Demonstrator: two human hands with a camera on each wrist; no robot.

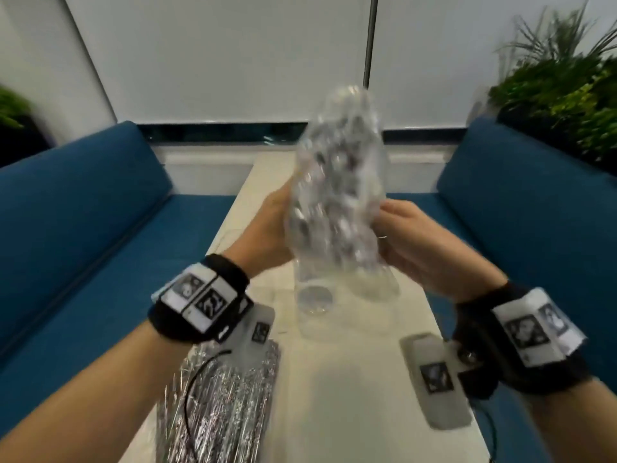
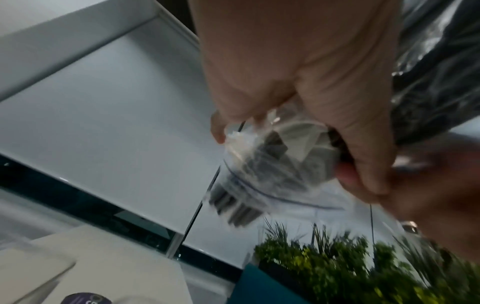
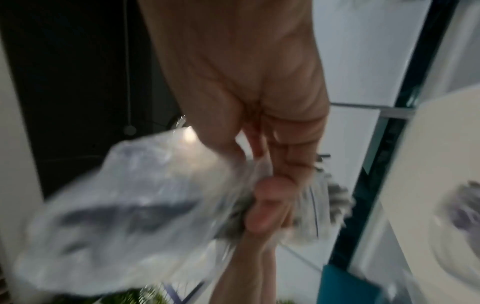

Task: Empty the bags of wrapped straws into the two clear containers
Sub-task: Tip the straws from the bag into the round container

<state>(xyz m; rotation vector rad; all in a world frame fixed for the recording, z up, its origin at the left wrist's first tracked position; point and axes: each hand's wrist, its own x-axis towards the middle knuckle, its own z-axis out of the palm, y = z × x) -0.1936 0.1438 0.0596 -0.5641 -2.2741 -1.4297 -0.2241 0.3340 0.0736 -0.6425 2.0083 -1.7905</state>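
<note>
Both forearms are reaching forward above the table, with the left hand and right hand raised either side of an upended bag of wrapped straws. It is hanging mouth-down just above two clear containers. Left of them, another bag is lying at the table's near edge. Each hand is gripping the raised bag's lower end, fingers curled into the plastic.

Café booth: blue benches, plants

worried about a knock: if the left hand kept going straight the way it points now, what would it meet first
Probably the right hand: the left hand points across the bag of wrapped straws that both grip. Blur leaves depth unclear.
</note>
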